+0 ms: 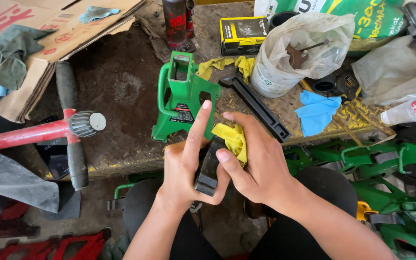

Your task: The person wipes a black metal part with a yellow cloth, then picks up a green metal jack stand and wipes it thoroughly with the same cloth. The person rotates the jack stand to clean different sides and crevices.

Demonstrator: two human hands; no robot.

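Left hand (pixel 188 166) grips a dark brake pad (pixel 207 168) at frame centre, fingers wrapped round its lower end, index finger stuck straight up toward 12 o'clock. Right hand (pixel 258 163) sits at 3 o'clock of the pad, fingers closed on a yellow rag (pixel 232 139) pressed vs. the pad's upper edge, thumb on the pad face. Pad is held in the air above the person's lap, just in front of the near desk edge, tilted w/ its top toward 1 o'clock. Behind the hands at 12 o'clock a green jack stand (pixel 184 96) stands on the dirty desk (pixel 116 82). At 1 o'clock of the hands a long black bar (pixel 258 108) lies flat; a 2nd yellow rag (pixel 225 65) lies beyond it. Further at 1 o'clock: white bucket w/ plastic liner (pixel 290 53), yellow-black box (pixel 243 33). Blue cloth (pixel 316 110) at 2 o'clock. Red handle w/ black grips (pixel 68 125) at 9 o'clock; cardboard (pixel 34 33) at 10 o'clock. More green stands (pixel 386 163) at 3 o'clock, lower than the desk.
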